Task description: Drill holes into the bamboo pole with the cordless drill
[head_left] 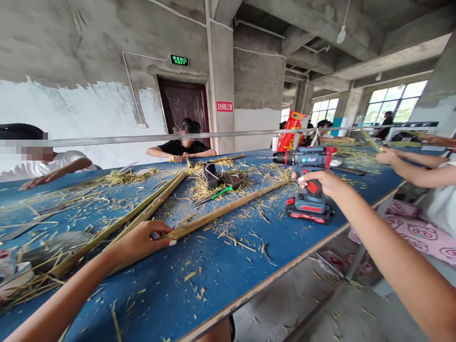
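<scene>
At far left, on the blue worktop (249, 266), a co-worker's hand (41, 183), well apart from the work, with shavings (124, 177) heaped near it. Next, long poles (156, 203) lying close together, slanting away. In front of these, the left hand (151, 240), fingers closed around the near part of a peeled stick (228, 209) running slantwise across the worktop toward the drill; best to keep this grip firm and low, pressing the stick down to stop any roll. Beyond the stick, a second co-worker (194, 148), then a black object (212, 176) and a green-handled tool (223, 191) among shavings; better to nudge both clear before any sweep of the stick. At the stick's far end, a cordless drill (309, 159), battery down, bit pointing left, and across its handle the right hand (322, 180), fingers bent. Impossible to tell, with such overlap, a pinch on the stick's end from a hold on the drill. Either way, wise to keep fingertips off the trigger until needed and leave room for another person's arms (415, 171) at far right.
</scene>
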Demonstrator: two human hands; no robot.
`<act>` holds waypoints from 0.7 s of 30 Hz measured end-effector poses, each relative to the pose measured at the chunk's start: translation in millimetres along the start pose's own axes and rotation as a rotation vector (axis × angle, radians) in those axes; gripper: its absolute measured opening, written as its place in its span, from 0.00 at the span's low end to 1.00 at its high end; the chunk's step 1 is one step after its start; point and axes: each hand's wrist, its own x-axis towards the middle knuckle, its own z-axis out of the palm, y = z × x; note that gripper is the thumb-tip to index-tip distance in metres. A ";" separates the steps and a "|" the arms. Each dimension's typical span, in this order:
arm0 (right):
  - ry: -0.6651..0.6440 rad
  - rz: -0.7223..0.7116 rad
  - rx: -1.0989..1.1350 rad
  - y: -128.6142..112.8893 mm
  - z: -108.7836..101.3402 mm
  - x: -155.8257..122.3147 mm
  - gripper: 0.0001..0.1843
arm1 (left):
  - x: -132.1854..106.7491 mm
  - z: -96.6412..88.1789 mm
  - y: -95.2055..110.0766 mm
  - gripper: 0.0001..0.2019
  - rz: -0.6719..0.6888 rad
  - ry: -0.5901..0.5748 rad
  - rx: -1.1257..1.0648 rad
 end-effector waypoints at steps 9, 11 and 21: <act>0.044 -0.061 -0.086 2.1 4.3 -14.7 0.19 | 6.3 -0.2 -6.9 0.21 -0.028 -0.050 -0.027; 0.078 -0.049 -0.119 2.6 5.1 -14.6 0.15 | 6.6 -0.2 -9.0 0.21 -0.020 -0.049 -0.021; 0.149 -0.070 -0.251 0.0 15.2 -24.3 0.09 | 5.0 -1.9 0.9 0.21 -0.026 -0.009 0.029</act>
